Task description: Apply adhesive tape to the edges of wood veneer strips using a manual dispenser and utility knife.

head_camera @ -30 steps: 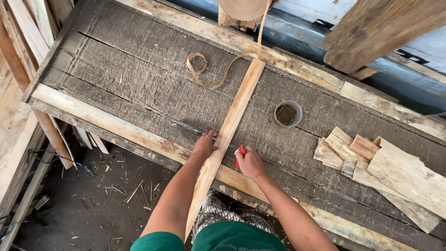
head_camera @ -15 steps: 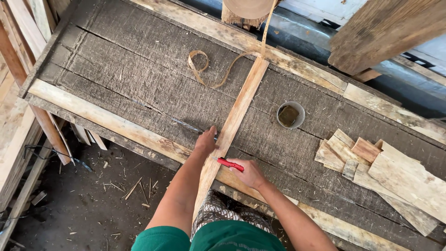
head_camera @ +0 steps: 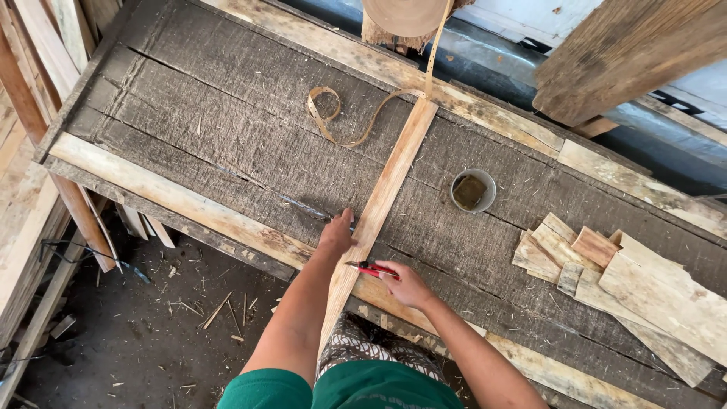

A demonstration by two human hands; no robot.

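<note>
A long pale wooden slat (head_camera: 388,183) lies across a weathered grey workbench (head_camera: 227,129), running from the far edge toward me. My left hand (head_camera: 336,235) presses flat on the slat's left side near the bench's front edge. My right hand (head_camera: 405,283) holds a red-handled tool (head_camera: 371,267) laid crosswise on the slat just below the left hand. Which kind of tool it is cannot be made out.
A thin wood strip (head_camera: 350,120) curls on the bench from a roll (head_camera: 405,15) at the far edge. A small round tin (head_camera: 472,190) sits right of the slat. A pile of short wood offcuts (head_camera: 628,284) lies at the right. Planks (head_camera: 30,98) lean at the left.
My right hand has turned the red-handled tool from pointing up to lying crosswise on the slat. My left hand has stayed on the slat.
</note>
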